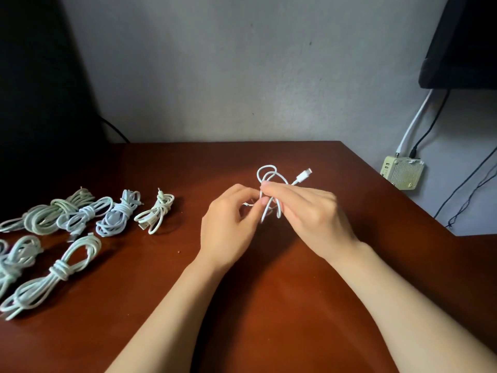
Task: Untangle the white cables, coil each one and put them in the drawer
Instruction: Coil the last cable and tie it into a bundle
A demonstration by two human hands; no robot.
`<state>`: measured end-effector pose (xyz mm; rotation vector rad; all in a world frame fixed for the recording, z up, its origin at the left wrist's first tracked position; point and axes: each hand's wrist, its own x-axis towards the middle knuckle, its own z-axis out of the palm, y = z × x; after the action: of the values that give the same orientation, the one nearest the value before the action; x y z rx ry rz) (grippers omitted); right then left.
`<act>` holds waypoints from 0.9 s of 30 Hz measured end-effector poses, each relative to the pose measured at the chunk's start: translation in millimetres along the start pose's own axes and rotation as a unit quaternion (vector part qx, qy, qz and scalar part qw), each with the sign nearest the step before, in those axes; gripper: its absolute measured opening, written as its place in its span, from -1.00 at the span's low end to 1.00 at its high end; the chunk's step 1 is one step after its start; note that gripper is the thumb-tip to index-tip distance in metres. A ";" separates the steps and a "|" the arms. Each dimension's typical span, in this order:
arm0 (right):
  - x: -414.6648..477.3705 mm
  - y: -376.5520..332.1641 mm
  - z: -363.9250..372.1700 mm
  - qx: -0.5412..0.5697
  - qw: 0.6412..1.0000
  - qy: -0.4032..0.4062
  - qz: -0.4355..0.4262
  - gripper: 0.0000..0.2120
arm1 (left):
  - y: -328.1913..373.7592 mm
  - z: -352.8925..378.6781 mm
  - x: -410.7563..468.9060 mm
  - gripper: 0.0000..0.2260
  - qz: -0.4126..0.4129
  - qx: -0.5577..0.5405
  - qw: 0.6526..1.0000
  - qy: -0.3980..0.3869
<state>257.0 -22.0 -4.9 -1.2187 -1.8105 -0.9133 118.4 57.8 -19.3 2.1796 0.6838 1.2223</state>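
Centrally, looped slim white cable (302, 176) between left hand (231, 219) and right hand (309, 208).

Table (269, 305): reddish-brown wooden top, far edge meeting the wall at 12 o'clock. All bundles lie on the 9 o'clock side, in two rows. Far row, outward to inward: large greenish bundle (53, 211), touching the pale-blue bundle (86, 214); thick wrapped bundle (118, 214) just beside it; small loose bundle (156, 211) nearest the centre. Near row, toward 8 o'clock: edge bundle (18, 259), partly cut off by the frame; long knotted bundle (53, 273) beside it
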 end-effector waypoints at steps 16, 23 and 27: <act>7.8 -0.2 -8.8 0.218 0.930 0.018 0.294 -0.82 | -1.1 -7.3 5.1 -0.86 -0.128 0.017 0.984 0.125; 15.6 -5.4 -4.7 0.281 0.856 0.107 0.421 -0.70 | 2.4 -8.1 7.1 -0.83 -0.165 0.005 0.980 0.110; 2.8 5.8 5.0 0.255 0.777 0.116 0.563 -0.77 | 5.0 -5.8 5.3 -0.86 -0.150 0.044 0.985 0.068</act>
<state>260.8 -14.9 -3.9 -1.4092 -0.7339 0.1348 116.5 59.0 -10.2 1.9834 1.0976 1.2053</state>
